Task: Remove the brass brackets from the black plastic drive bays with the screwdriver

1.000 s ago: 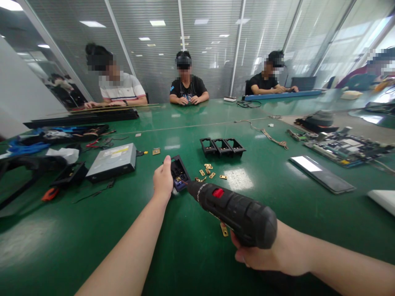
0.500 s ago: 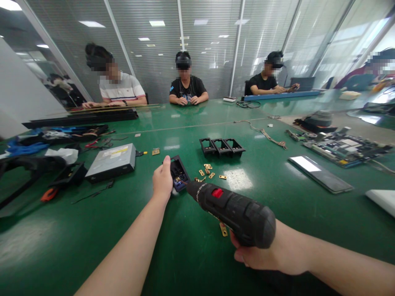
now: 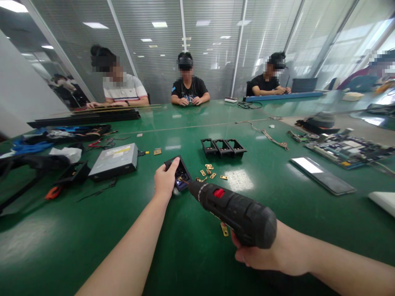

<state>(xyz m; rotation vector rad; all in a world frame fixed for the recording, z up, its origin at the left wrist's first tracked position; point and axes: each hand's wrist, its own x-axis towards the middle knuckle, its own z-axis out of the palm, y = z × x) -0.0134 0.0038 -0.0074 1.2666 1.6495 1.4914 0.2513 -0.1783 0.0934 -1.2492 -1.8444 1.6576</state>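
Observation:
My left hand (image 3: pixel 165 179) is closed on a small black plastic housing (image 3: pixel 182 168), thumb along its upper edge, the open side tilted towards me. In my right hand (image 3: pixel 265 253) I grip a black cordless screwdriver (image 3: pixel 237 209) with a red switch on top. Its bit points left into the housing; whether the tip touches a screw is too small to make out. Small brass plates (image 3: pixel 212 175) lie just beyond the tool's nose. One more brass plate (image 3: pixel 224 230) lies beneath the tool, partly covered. Behind them stands a row of three black frames (image 3: pixel 222 148).
At the left are a silver disc drive (image 3: pixel 114 160), black parts and blue gloves (image 3: pixel 31 146). A phone (image 3: pixel 322 174) and a circuit board (image 3: pixel 352 146) lie at the right, with a cable (image 3: pixel 274 139) further back. People sit across the green table (image 3: pixel 173 255).
The whole view has shifted slightly to the right. My left thumb lies further over the housing, which has tilted a little. The screwdriver keeps its place at the housing.

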